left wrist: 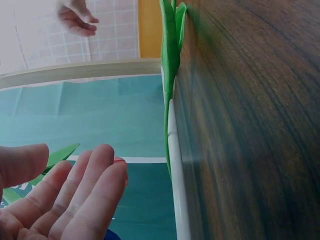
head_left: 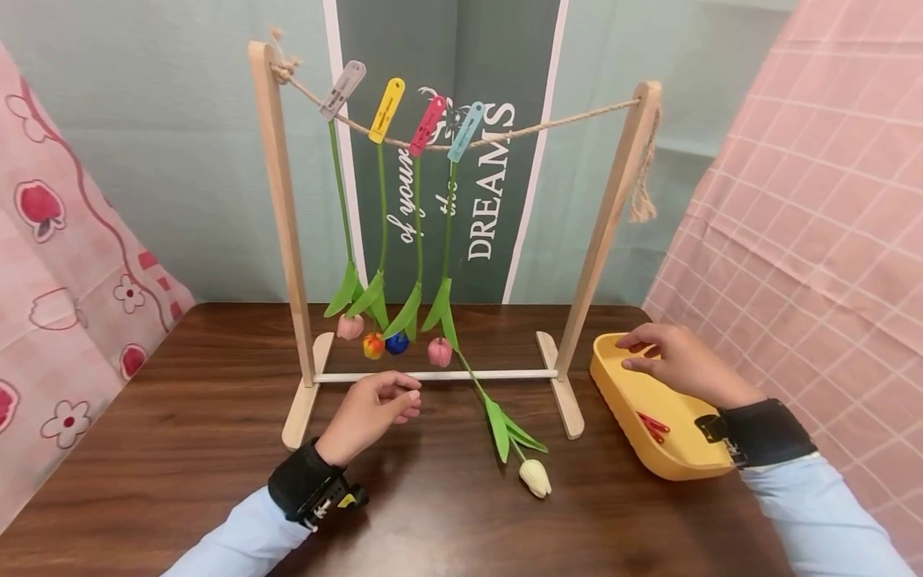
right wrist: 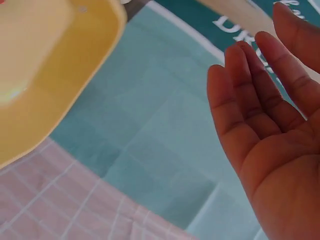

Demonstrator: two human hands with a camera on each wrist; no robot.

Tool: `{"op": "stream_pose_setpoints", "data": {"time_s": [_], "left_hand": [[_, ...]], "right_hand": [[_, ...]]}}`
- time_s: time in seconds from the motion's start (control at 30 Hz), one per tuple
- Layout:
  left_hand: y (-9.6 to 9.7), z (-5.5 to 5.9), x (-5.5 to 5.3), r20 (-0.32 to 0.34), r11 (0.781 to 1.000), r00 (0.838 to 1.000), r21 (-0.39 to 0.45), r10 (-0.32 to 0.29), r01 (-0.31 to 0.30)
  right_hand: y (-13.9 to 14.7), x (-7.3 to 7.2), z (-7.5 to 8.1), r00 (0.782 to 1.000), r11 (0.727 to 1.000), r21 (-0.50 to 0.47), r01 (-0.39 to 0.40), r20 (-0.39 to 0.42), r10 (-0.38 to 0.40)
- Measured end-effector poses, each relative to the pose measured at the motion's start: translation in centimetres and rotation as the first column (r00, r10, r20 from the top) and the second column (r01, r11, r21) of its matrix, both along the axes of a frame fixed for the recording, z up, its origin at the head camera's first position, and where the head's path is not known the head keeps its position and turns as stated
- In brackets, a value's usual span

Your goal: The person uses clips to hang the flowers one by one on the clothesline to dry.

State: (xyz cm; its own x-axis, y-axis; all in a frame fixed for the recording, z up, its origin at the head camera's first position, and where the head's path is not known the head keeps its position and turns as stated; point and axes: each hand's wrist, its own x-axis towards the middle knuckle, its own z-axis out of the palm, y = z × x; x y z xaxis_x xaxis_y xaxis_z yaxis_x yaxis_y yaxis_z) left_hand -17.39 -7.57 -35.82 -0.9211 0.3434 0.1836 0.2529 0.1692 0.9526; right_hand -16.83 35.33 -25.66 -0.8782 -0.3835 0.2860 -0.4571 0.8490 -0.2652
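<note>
My left hand point(head_left: 371, 414) hovers over the table by the rack's white crossbar point(head_left: 505, 374), fingers loosely bent and holding nothing. Above the yellow bin point(head_left: 613, 365) is my right hand point(head_left: 681, 362), also holding nothing; its relaxed fingers show in the right wrist view. Red clips point(head_left: 652, 426) lie in the bin. A white artificial tulip point(head_left: 535, 478) rests on the table, its stem across the crossbar. Several tulips hang heads down from the rope point(head_left: 555, 122), pinned by a grey clip point(head_left: 343, 90), a yellow clip point(head_left: 387, 110), a red clip point(head_left: 429, 126) and a blue clip point(head_left: 466, 131).
The wooden rack has a left post point(head_left: 283, 208) and a right post point(head_left: 609, 224) on flat feet. A knotted rope end point(head_left: 644, 192) dangles by the right post. Patterned pink cloth point(head_left: 815, 224) hangs at the sides, with a green printed curtain point(head_left: 497, 48) behind.
</note>
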Motion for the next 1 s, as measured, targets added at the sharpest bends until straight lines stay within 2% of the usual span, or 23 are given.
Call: {"op": "stream_pose_setpoints", "data": {"time_s": [0.23, 0.4, 0.67, 0.8, 1.0], "left_hand": [[-0.2, -0.1, -0.1, 0.000, 1.000, 1.000, 0.002, -0.005, 0.005], [-0.2, -0.1, -0.2, 0.005, 1.000, 1.000, -0.002, -0.007, 0.007], [0.2, -0.5, 0.1, 0.013, 1.000, 1.000, -0.008, -0.024, 0.024], [0.3, -0.6, 0.1, 0.005, 0.999, 0.999, -0.005, -0.035, 0.035], [0.5, -0.8, 0.3, 0.021, 0.999, 0.999, -0.017, -0.048, 0.048]], "right_hand": [[2.3, -0.2, -0.9, 0.993, 0.998, 0.051, 0.037, 0.109, -0.043], [3.6, -0.3, -1.8, 0.978, 0.994, 0.094, 0.057, 0.195, -0.074], [4.7, -0.4, -3.2, 0.933, 0.985, 0.142, 0.102, 0.329, -0.144], [4.9, -0.4, -3.8, 0.908, 0.980, 0.180, 0.089, 0.390, -0.154], [5.0, -0.3, -4.8, 0.859, 0.969, 0.225, 0.103, 0.472, -0.201]]}}
